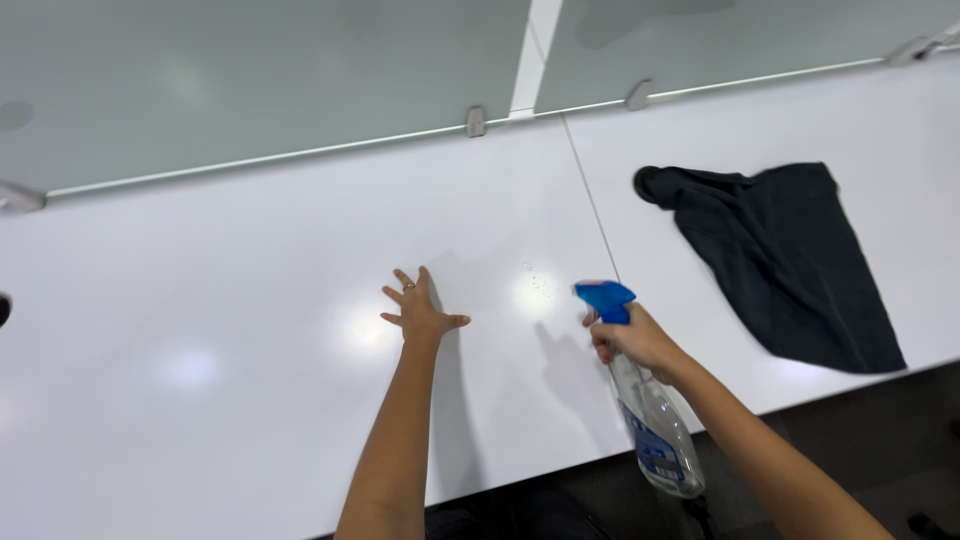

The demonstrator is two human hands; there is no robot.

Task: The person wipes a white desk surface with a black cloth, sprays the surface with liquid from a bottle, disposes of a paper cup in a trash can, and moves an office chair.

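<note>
The bottle's (655, 425) base hangs past the worktop's (220, 330) near edge, its label partly turned away; the lower forearms are cut off by the frame. A dark object at the far left edge is too cropped to identify. The right hand (635, 340) is clamped around the bottle's neck, blue nozzle (603, 298) aimed at faint droplets (538, 283) near the seam (590, 200). The left hand (418, 310) lies flat, fingers spread. A dark cloth (790, 260) rests right, reaching the front edge. The glossy white surface is backed by frosted glass panels (250, 80).
</note>
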